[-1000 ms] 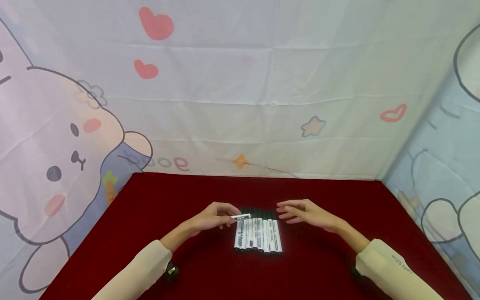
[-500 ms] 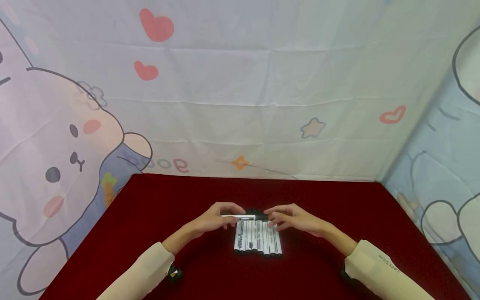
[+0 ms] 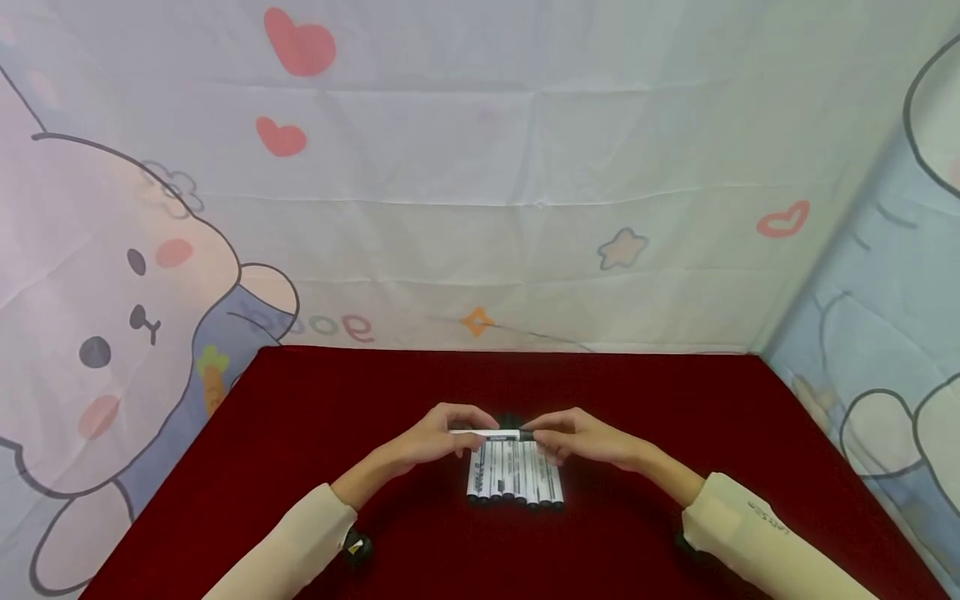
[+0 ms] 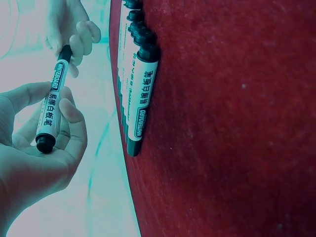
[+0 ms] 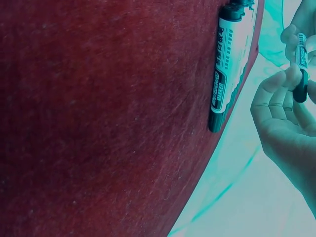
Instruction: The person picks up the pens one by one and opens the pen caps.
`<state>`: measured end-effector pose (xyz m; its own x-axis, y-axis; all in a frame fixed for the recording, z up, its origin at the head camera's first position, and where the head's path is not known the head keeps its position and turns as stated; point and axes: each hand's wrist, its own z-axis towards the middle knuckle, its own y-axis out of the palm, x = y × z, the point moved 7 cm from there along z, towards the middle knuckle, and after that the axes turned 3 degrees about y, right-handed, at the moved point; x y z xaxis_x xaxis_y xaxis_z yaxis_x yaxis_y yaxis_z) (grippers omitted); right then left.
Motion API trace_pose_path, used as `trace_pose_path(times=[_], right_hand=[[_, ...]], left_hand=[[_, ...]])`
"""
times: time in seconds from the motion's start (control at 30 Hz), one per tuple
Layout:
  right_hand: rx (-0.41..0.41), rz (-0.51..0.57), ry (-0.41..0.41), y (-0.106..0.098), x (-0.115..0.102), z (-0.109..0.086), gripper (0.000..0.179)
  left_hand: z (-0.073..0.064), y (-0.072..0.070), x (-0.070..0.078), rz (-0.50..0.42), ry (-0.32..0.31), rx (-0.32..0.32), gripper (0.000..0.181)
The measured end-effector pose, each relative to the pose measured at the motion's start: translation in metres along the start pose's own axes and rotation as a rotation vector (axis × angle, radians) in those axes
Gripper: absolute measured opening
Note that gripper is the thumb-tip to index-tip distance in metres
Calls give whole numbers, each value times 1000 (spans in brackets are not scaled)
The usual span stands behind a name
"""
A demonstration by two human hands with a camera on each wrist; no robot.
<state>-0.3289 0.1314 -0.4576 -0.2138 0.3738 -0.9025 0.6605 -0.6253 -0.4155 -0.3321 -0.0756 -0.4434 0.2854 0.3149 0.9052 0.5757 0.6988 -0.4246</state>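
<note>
A white whiteboard marker (image 3: 501, 434) with a black cap is held level above a row of similar markers (image 3: 514, 475). My left hand (image 3: 435, 435) grips its white barrel between thumb and fingers, and the black tail end (image 4: 45, 143) shows over the palm in the left wrist view. From the other side, my right hand (image 3: 592, 438) pinches the black cap (image 5: 299, 88) with thumb and fingertips. The row lies side by side on the red cloth, caps pointing away, partly hidden under the hands and the held marker.
Dark red cloth (image 3: 360, 375) covers the table. Behind it hangs a pale printed curtain (image 3: 450, 250), and another printed curtain (image 3: 862, 333) closes the right side. A dark wrist device (image 3: 357, 547) sits under the left sleeve.
The right hand has moved left from beside the row to the held marker's cap and now pinches it. The left hand has turned the marker level, its cap toward the right.
</note>
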Motion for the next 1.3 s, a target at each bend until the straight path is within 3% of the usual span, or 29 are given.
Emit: trace_pose_path(times=[0.4, 0.97, 1.3], right_hand=[[9, -25, 50, 3, -4, 3, 38], [0, -39, 36, 4, 1, 8, 38], [-41, 16, 32, 4, 9, 14, 38]], left_hand=[[4, 9, 17, 101, 133, 0, 30], [13, 9, 14, 165, 125, 47, 26], [13, 8, 6, 139, 33, 33, 22]])
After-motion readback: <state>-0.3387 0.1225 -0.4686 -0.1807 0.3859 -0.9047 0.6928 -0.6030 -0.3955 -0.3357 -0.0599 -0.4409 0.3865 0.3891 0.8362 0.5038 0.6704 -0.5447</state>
